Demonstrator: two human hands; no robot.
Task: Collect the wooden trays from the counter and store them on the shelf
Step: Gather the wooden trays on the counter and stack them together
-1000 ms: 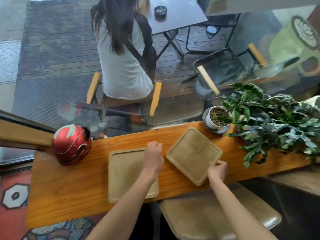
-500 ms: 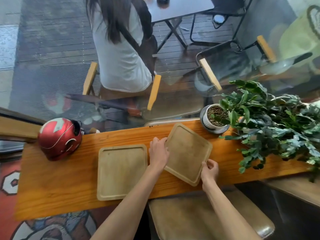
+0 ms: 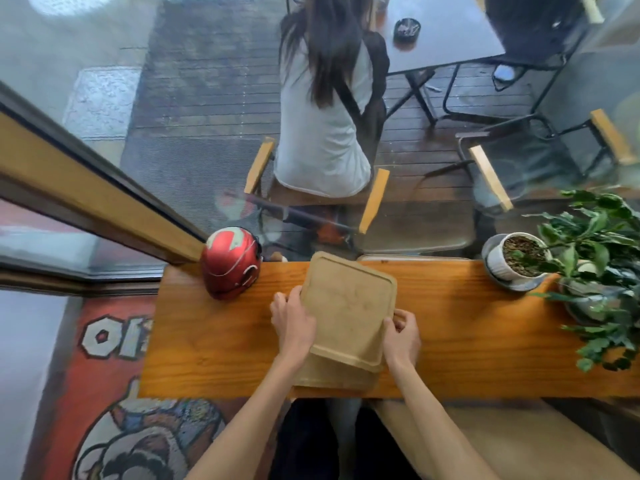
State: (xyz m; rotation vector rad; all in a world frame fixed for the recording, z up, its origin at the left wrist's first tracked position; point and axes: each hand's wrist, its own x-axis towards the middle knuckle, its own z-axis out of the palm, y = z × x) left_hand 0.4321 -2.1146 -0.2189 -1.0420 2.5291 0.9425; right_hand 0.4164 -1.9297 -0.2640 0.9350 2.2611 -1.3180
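- An upper wooden tray [image 3: 348, 306] sits at the centre of the frame, turned slightly askew over a lower wooden tray [image 3: 332, 377]; only the lower one's near edge shows beneath it, close to the near edge of the worktop [image 3: 467, 334]
- The left hand [image 3: 293, 323] grips the upper tray's left edge, fingers curled at the rim; the right hand [image 3: 401, 336] clasps its lower right corner, thumb on top
- A red helmet [image 3: 231, 263] rests left of the trays, by the worktop's far edge; apart from them
- At the right of the frame a white plant pot [image 3: 516, 258] stands on a saucer, leafy green plants [image 3: 599, 268] spreading beside it
- Beyond the glass, in the upper centre, a person in a white top [image 3: 322, 133] sits with their back turned
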